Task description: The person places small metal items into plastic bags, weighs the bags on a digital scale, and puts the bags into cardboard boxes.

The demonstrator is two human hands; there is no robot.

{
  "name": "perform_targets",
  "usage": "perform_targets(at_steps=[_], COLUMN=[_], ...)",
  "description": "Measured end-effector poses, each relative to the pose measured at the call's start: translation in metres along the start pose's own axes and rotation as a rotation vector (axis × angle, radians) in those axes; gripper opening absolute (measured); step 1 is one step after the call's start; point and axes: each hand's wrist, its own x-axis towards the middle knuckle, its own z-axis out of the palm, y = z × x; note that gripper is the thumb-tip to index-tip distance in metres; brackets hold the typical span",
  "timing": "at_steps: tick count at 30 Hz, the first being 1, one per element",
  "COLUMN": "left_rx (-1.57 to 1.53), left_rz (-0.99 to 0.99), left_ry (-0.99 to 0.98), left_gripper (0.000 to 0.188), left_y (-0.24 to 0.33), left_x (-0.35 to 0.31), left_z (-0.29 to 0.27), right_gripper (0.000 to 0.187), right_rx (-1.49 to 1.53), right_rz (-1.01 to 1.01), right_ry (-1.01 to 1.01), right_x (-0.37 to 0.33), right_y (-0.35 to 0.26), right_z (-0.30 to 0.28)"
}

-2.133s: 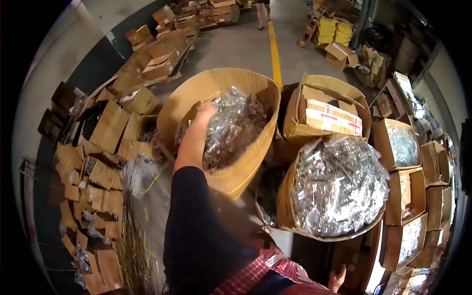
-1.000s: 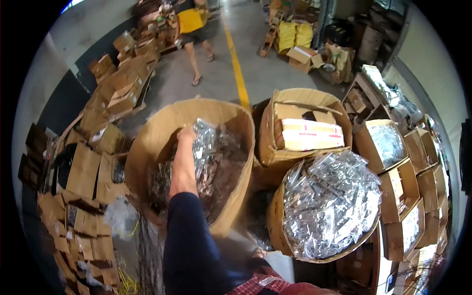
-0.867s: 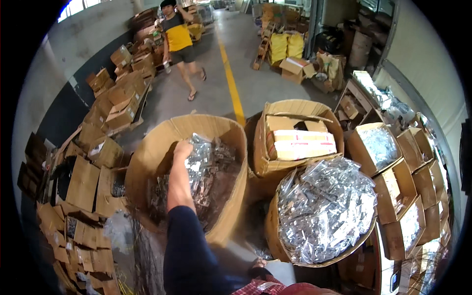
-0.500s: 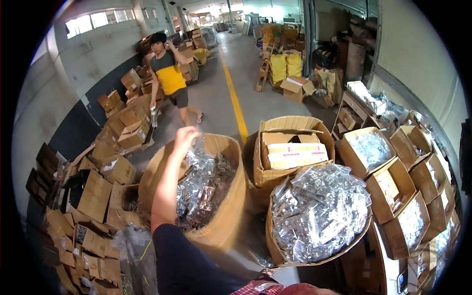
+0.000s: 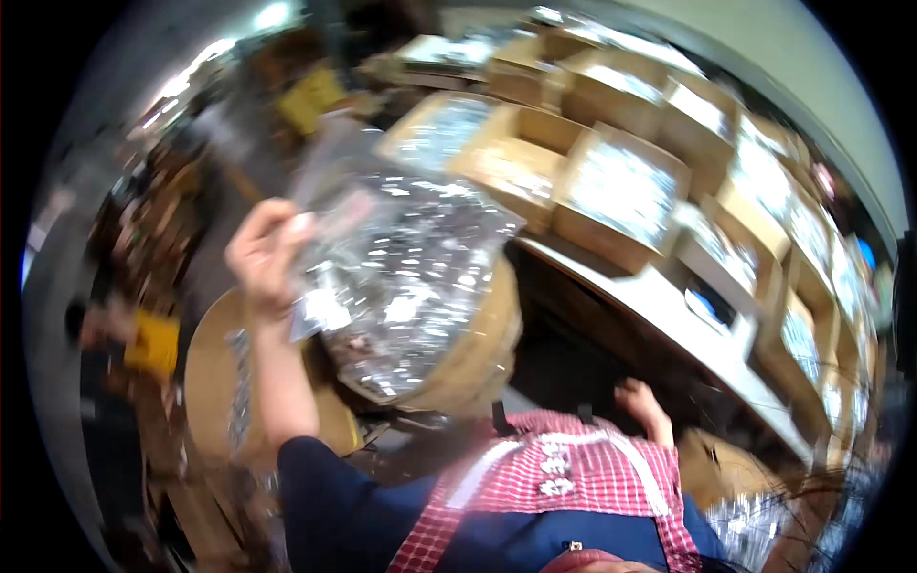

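My left hand [image 5: 267,253] is raised in front of me at the left, its fingers closed in a pinch on a clear plastic bag [image 5: 330,177]. Motion blur hides where this bag ends and the pile behind it begins. That pile is shiny clear bags of small metal-looking parts [image 5: 420,267], heaped in a large rounded carton [image 5: 497,329]. Low at the right, beside my checked apron [image 5: 544,468], is my right hand [image 5: 642,399]. It looks bent at the fingers, but blur hides whether anything is in it.
Another tall carton [image 5: 210,372] stands at the left. Open boxes of packed parts [image 5: 621,186] line a white-topped bench [image 5: 688,329] on the right. Blurred at the far left is a person in a yellow and dark top [image 5: 153,344]; cartons are stacked behind.
The view has swung to the right and blurred. My left hand has come from above the left carton to in front of the heaped bags. My right hand has come into view.
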Motion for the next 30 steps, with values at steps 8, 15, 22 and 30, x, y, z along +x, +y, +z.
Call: perform_targets(at_steps=[8, 15, 22, 30], left_rx=[-0.238, -0.881, -1.127, -1.205], left_rz=[0.222, -0.034, -0.216, -0.258], left_ry=[0.023, -0.377, -0.642, -0.874], left_gripper=[0.022, 0.03, 0.036, 0.03], left_y=[-0.031, -0.035, -0.078, -0.1], left_x=[0.002, 0.056, 0.103, 0.124], left_z=[0.106, 0.153, 0.206, 0.309], right_gripper=[0.022, 0.019, 0.018, 0.03], right_rx=[0.605, 0.913, 0.864, 0.502], right_rz=[0.06, 0.204, 0.219, 0.13], right_ry=[0.266, 0.408, 0.572, 0.615], right_x=[-0.057, -0.092, -0.066, -0.023], right_y=[0.01, 0.04, 0.019, 0.002], right_z=[-0.129, -0.16, -0.211, -0.281])
